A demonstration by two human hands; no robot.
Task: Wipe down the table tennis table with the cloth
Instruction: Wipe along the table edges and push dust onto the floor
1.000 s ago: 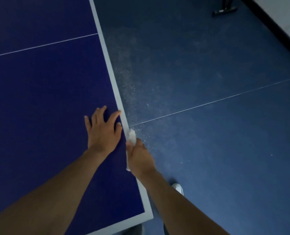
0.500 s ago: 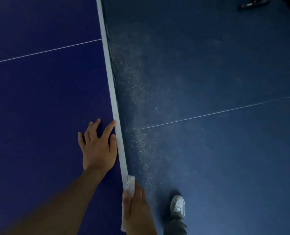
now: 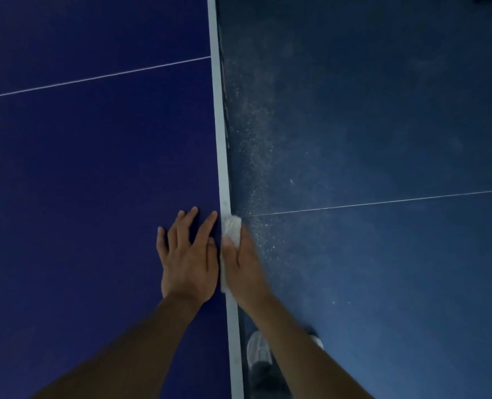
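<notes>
We hold one small white, nubbly cloth (image 3: 231,226) on the pale edge stripe of the dark blue, matte table tennis table (image 3: 95,168). Its long axis runs along that edge, pointing away from us. Our right hand (image 3: 244,263) clasps it. Our left hand (image 3: 188,260) lies flat just beside it, fingers spread. One white shoe (image 3: 257,348) stands on the speckled blue floor (image 3: 383,139).

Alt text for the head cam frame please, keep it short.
A right hand holds a white cloth against the white side edge of a dark blue table, while the left hand lies flat on the tabletop beside it. Right of the table is blue floor speckled with pale dust.
</notes>
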